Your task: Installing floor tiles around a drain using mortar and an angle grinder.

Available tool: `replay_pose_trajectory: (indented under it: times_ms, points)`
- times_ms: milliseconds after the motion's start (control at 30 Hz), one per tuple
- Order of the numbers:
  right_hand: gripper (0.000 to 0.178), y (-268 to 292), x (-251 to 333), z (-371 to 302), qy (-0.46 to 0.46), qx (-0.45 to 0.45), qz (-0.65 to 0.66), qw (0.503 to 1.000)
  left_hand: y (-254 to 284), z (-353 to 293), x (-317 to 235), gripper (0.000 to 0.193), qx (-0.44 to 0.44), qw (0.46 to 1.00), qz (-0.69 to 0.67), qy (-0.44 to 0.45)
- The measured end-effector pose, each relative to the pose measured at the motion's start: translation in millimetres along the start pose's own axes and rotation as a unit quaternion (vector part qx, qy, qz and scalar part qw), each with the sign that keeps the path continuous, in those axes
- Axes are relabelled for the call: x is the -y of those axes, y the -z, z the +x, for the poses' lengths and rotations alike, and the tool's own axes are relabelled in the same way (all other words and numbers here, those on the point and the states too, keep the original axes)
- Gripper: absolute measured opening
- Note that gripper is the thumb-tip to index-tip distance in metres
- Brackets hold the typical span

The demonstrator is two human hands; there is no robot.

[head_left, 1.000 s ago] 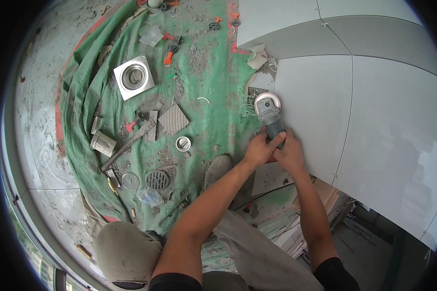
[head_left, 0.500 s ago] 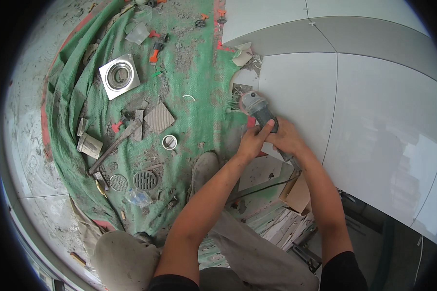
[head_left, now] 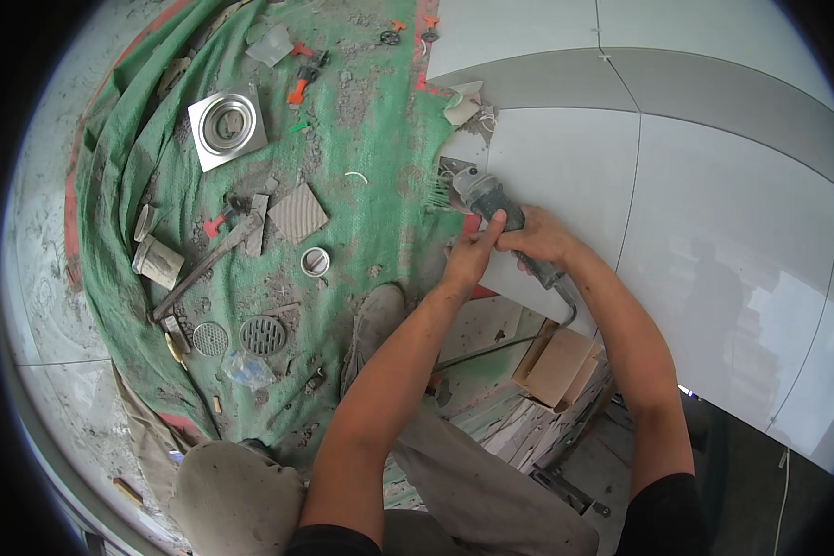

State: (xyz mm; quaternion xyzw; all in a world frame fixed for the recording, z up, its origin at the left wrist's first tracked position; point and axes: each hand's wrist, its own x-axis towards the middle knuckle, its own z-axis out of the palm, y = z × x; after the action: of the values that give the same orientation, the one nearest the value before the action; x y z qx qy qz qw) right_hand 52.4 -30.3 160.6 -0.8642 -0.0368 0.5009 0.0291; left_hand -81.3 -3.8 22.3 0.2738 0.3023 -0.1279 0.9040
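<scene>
- Grinder point(head_left: 491, 201): held low over the left edge of the white tile point(head_left: 565, 157), its body slanting so that the head points away from the person and to the left, while its cord point(head_left: 573, 310) bends back from the tail end.
- Right hand point(head_left: 539, 235): wrapped around the grinder's body toward the rear, clamped on it.
- Left hand point(head_left: 470, 262): close beside the right, thumb against the grinder's body; its fingers are partly hidden, so I cannot tell how firmly they close.
- Step in hand: by the pose, the grinder is being worked or lined up at the tile's edge, its head near a small grey patch point(head_left: 448, 168) beside the frayed border of the green sheet point(head_left: 394, 176).
- The disc is mostly hidden by the head, so whether it turns or touches the tile is unclear.
- Next move: I judge it calls for a firm two-handed hold, the disc kept at a steady angle to the edge, and the cord clear of the head.
- Nearby: the drain point(head_left: 200, 119) lies on the sheet, well apart from the hands; the carton point(head_left: 565, 363) stands open below the cord, near the right forearm.
</scene>
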Motion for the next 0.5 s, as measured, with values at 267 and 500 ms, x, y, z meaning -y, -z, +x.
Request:
replay_pose_trajectory:
  times_ms: [267, 500]
  points:
    - [0.041, -2.4, -3.2, 12.7, 0.001, -0.020, -0.006, 1.000, 4.4, 27.6, 27.2, 0.092, -0.030, 0.999, -0.010, 0.020]
    - [0.046, 0.8, -9.2, 16.0, -0.011, -0.019, 0.000, 1.000, 0.0, 16.1, 11.8, 0.081, -0.033, 0.997, -0.054, 0.055]
